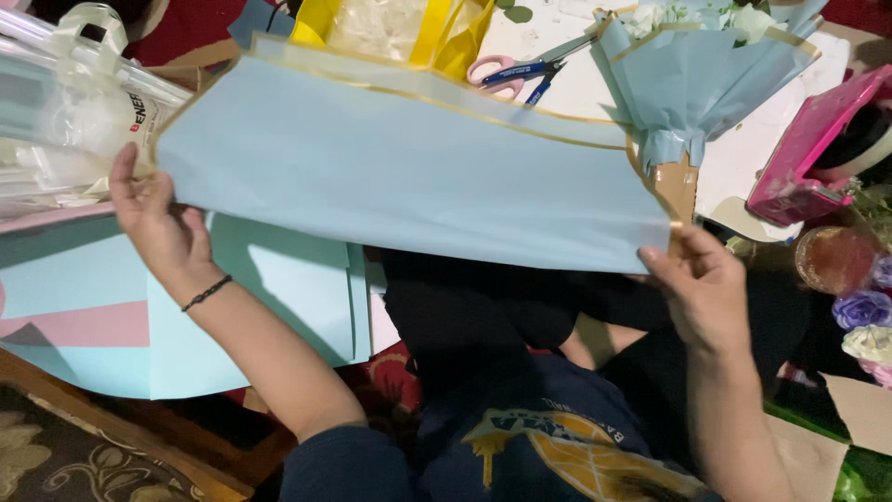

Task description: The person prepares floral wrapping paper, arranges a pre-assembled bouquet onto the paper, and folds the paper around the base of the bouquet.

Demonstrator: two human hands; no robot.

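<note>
A large pale blue wrapping sheet [409, 167] with a thin gold border is held up flat in front of me. My left hand [158, 223] grips its left corner, a black cord bracelet on the wrist. My right hand [697, 284] pinches its lower right corner. Behind the sheet's right end lies a bouquet [711, 70] wrapped in the same blue paper, white flowers at its top and a gold-brown base.
Pink-handled scissors [516, 72] lie on a white surface beyond the sheet. A yellow-trimmed clear bag [390, 23] sits at the back, a plastic bag [74, 102] at left. Blue and pink sheets [102, 307] lie below left. A pink box [808, 153] and paper roses [864, 321] are at right.
</note>
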